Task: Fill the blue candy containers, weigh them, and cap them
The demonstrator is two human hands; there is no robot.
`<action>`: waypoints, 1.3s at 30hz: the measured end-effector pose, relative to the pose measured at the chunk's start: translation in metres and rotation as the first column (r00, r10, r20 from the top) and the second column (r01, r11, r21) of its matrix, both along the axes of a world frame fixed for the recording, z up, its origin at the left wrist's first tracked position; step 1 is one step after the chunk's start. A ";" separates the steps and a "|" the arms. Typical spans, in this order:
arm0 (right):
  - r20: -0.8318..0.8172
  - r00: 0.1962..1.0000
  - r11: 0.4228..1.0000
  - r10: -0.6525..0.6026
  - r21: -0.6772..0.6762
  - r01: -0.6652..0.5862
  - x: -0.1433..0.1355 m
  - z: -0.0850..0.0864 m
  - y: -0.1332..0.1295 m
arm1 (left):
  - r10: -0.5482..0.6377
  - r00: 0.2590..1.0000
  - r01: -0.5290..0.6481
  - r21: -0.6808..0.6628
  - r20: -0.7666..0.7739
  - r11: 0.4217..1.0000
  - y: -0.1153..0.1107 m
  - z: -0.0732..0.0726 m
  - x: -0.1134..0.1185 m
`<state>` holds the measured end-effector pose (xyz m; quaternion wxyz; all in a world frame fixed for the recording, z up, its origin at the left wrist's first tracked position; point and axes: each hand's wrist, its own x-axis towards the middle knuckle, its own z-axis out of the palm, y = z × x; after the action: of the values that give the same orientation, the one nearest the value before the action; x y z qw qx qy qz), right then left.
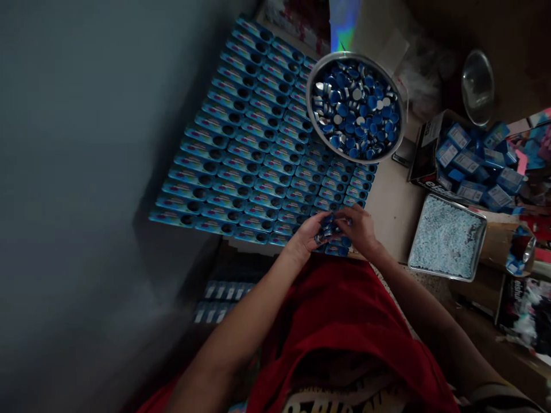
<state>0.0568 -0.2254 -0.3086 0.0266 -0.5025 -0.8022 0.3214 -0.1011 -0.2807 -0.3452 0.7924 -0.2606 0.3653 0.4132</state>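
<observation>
My left hand (309, 232) is cupped, palm up, around several small blue-and-silver round caps (328, 226). Over that palm, the fingers of my right hand (360, 228) are pinched together among the caps; the cap at their tips is partly hidden. Both hands are above the near edge of rows of blue printed boxes (247, 172), each with a dark round hole at one end. Beyond my hands, a round metal bowl (400, 137) full of the same blue and silver caps rests over the far right part of the rows.
At the right, a metal tray (411, 264) holds pale blue small pieces. Behind it stands a black carton (424, 155) of blue boxes, with a clear oval dish (477, 89) farther back. A grey wall (86, 143) borders the left side. More blue packs (224, 291) lie below the table edge.
</observation>
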 end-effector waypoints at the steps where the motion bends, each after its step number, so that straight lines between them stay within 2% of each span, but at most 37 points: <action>1: -0.008 1.000 1.000 0.015 -0.016 -0.016 0.000 -0.004 -0.005 | -0.007 1.000 0.007 -0.017 -0.003 1.000 -0.002 -0.003 0.004; 4: -0.018 1.000 0.999 -0.016 -0.043 0.016 0.004 -0.015 -0.017 | -0.029 1.000 0.029 -0.044 0.000 0.999 -0.008 -0.012 0.016; 7: -0.111 0.989 0.993 -0.103 -0.064 0.096 0.015 -0.021 -0.020 | -0.034 0.999 0.033 -0.054 -0.002 0.998 -0.011 -0.017 0.021; 9: -0.174 0.952 0.966 -0.253 -0.101 0.238 0.027 -0.023 -0.012 | -0.035 0.999 0.036 -0.033 0.013 0.999 -0.011 -0.017 0.017; 11: -0.182 0.891 0.908 -0.416 -0.133 0.396 0.042 -0.024 0.002 | -0.032 0.999 0.031 0.025 0.021 0.999 -0.007 -0.014 0.007; 13: -0.133 0.858 0.866 -0.496 -0.149 0.478 0.057 -0.025 0.018 | 0.000 1.000 0.001 0.102 -0.004 0.995 -0.001 -0.009 -0.006; 14: -0.096 0.864 0.866 -0.494 -0.149 0.478 0.062 -0.026 0.026 | 0.029 0.999 -0.024 0.135 -0.032 0.991 0.003 -0.007 -0.013; 16: -0.011 0.906 0.899 -0.423 -0.133 0.418 0.066 -0.028 0.036 | 0.092 0.992 -0.075 0.180 -0.090 0.981 0.010 -0.001 -0.026; 19: 0.179 0.960 0.972 -0.217 -0.052 0.229 0.053 -0.031 0.043 | 0.138 0.983 -0.110 0.219 -0.119 0.970 0.018 0.005 -0.035; 21: 0.331 0.937 0.993 -0.108 -0.015 0.120 0.040 -0.032 0.046 | 0.140 0.985 -0.115 0.219 -0.102 0.969 0.020 0.005 -0.035; 23: 0.455 0.889 0.998 -0.050 -0.016 0.064 0.029 -0.032 0.050 | 0.131 0.989 -0.116 0.192 -0.069 0.975 0.019 0.001 -0.031; 26: 0.570 0.821 0.997 -0.023 -0.049 0.061 0.021 -0.031 0.063 | 0.134 0.991 -0.130 0.150 -0.016 0.980 0.016 -0.006 -0.021; 30: 0.631 0.775 0.996 0.032 -0.082 0.026 0.016 -0.023 0.077 | 0.223 0.974 -0.219 0.119 -0.025 0.968 0.014 -0.007 -0.009; 32: 0.618 0.784 0.997 0.068 -0.075 -0.027 0.014 -0.016 0.075 | 0.266 0.963 -0.261 0.095 -0.049 0.961 0.013 -0.004 -0.004; 33: 0.577 0.813 0.997 0.075 -0.059 -0.051 0.014 -0.012 0.071 | 0.279 0.959 -0.274 0.085 -0.053 0.958 0.013 -0.003 -0.003; 36: 0.287 0.946 0.986 0.153 0.012 -0.163 0.017 -0.003 0.052 | 0.290 0.957 -0.287 0.076 -0.028 0.955 0.012 -0.003 0.001; 39: 0.018 0.950 0.946 0.312 0.091 -0.313 0.021 -0.007 0.039 | 0.254 0.967 -0.253 0.072 -0.004 0.965 0.011 -0.008 0.008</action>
<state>0.0782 -0.1862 -0.3154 -0.0026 -0.3678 -0.8857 0.2833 -0.0931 -0.2696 -0.3533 0.7395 -0.2740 0.3191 0.5256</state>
